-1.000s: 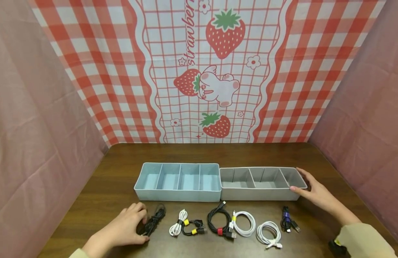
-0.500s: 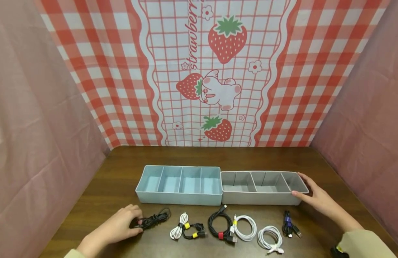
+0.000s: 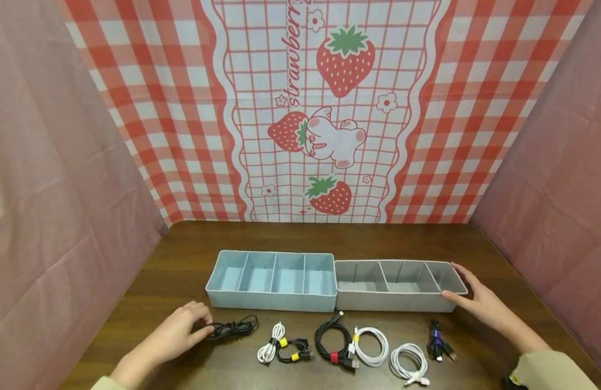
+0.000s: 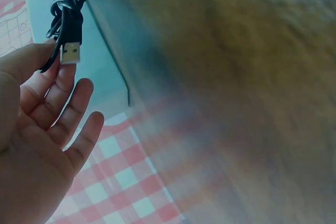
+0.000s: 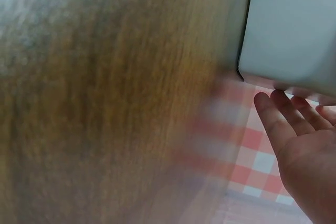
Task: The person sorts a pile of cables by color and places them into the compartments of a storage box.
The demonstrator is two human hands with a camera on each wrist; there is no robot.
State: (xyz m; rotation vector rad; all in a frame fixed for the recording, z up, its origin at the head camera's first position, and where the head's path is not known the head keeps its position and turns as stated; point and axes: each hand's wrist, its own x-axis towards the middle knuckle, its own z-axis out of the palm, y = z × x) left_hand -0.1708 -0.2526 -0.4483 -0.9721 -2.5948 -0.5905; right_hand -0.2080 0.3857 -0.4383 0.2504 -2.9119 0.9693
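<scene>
In the head view, my left hand (image 3: 176, 333) is at the table's left front, thumb and fingers meeting at the near end of a bundled black USB cable (image 3: 234, 328). The left wrist view shows thumb and index finger pinching this cable (image 4: 68, 3) beside its metal USB plug (image 4: 70, 52), the other fingers loosely extended. My right hand (image 3: 483, 306) holds the right end of a grey divided organizer box (image 3: 393, 301). Its thumb lies on the front corner of the rim and its fingers reach along the end wall. In the right wrist view, the fingertips (image 5: 261, 99) are against that wall.
A light blue divided box (image 3: 271, 300) stands left of the grey one, ends together. In front lie a white cable bundle (image 3: 271, 344), a short black cable (image 3: 294, 352), a black coil (image 3: 320, 344), two white coils (image 3: 373, 360) and a purple-banded cable (image 3: 436, 338).
My left hand has shifted left along with the black cable's near end, and the bundle has swung from diagonal to nearly sideways. My right hand stays on the grey box. The head view has tilted slightly.
</scene>
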